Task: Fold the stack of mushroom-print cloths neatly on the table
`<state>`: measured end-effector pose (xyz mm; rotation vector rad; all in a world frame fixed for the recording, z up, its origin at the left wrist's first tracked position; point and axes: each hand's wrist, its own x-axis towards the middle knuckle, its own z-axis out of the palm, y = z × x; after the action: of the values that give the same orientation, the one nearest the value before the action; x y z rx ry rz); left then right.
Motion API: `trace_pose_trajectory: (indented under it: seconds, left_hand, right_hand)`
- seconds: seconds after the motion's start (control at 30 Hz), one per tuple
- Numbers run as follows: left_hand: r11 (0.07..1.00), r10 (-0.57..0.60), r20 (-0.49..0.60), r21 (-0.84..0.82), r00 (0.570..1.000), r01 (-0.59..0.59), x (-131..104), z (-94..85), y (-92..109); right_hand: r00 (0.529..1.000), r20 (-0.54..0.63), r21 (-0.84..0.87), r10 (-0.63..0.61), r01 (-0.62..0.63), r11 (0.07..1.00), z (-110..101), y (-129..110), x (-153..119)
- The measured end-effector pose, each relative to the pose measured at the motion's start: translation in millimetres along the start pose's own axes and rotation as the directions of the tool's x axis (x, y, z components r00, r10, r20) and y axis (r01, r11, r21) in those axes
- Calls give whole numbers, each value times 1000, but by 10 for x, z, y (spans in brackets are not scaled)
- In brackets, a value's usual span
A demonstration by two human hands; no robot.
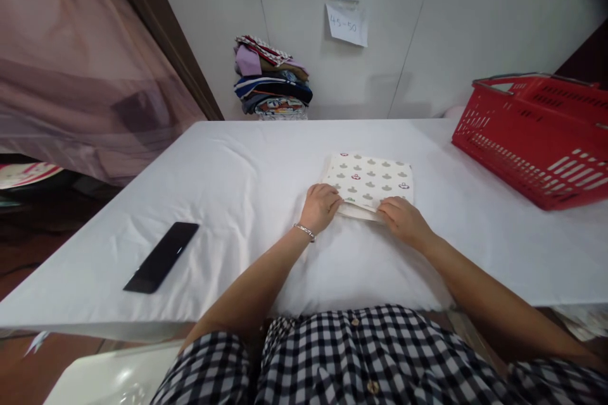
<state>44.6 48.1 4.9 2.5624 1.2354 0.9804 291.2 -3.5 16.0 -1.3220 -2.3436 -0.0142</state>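
A folded cream cloth with small grey and red printed motifs lies flat on the white-covered table, right of its middle. My left hand, with a silver bracelet at the wrist, pinches the cloth's near left corner. At the near right corner my right hand has its fingers closed on the same edge. Between the two hands the upper layer is slightly lifted, and a gap shows above the layer below. The thumbs are mostly hidden.
A red plastic basket stands on the table's right side. A black phone-like slab lies at the left. Beyond the far edge is a stack of folded cloths. The white tablecloth is wrinkled at the left.
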Motion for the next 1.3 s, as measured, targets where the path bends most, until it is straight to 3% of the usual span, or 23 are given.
trace_pose_trajectory:
  seconds: [0.3, 0.73, 0.87, 1.0, 1.3]
  left_hand:
    - [988, 145, 94, -69, 985, -139, -164, -3, -116]
    - [988, 156, 121, -19, 980, -155, -28, -35, -151]
    - [983, 182, 72, -4, 981, -182, 29, -36, -140]
    - [988, 150, 29, 30, 988, -151, 112, -44, -130]
    - [982, 177, 68, 53, 982, -181, -46, 37, -218]
  right_hand:
    - [989, 108, 26, -101, 99, 995, -12, 50, -55]
    - [1000, -1, 64, -22, 22, 998, 61, 8, -53]
    - [1000, 1, 81, 18, -18, 997, 65, -7, -46]
    - [995, -81, 75, 55, -49, 996, 88, -43, -35]
    - [997, -40, -51, -70, 68, 996, 182, -54, -49]
